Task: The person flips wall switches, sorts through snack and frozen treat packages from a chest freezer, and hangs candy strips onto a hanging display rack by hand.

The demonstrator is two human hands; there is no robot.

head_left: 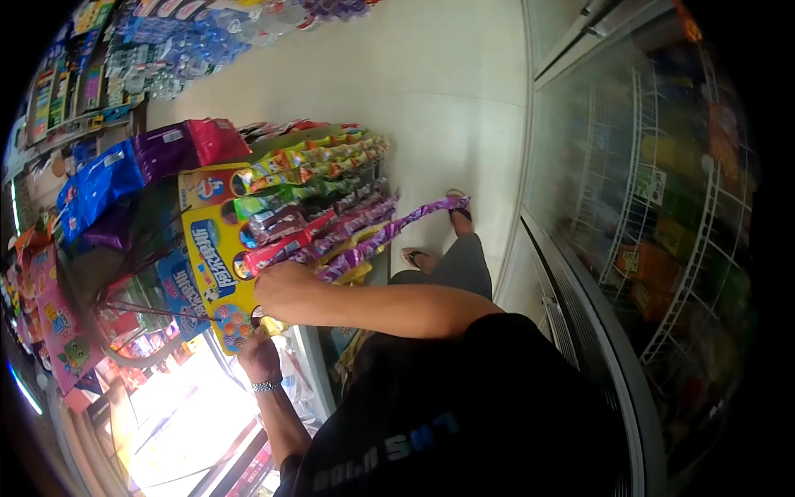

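Note:
The view is turned sideways. A yellow display card (209, 228) with blue-and-white lettering carries rows of hanging strips of wrapped sweets, in yellow, green, red and purple. My right hand (286, 291) is closed at the card's edge by the lowest strips, and its fingertips are hidden. From beside it, a purple strip of sweets (397, 225) stretches out towards my feet. My left hand (259, 356), with a metal-band watch (267, 386) on the wrist, pinches the card's corner, where lollipops are printed. A second, blue card (176, 286) lies behind the yellow one.
Blue, purple and red bags (166, 153) hang beside the card. Packs of bottles (178, 50) stand farther along the pale tiled floor (431, 66). A glass-fronted cabinet (654, 190) with wire racks runs along my other side. Bright light comes from the window (190, 414).

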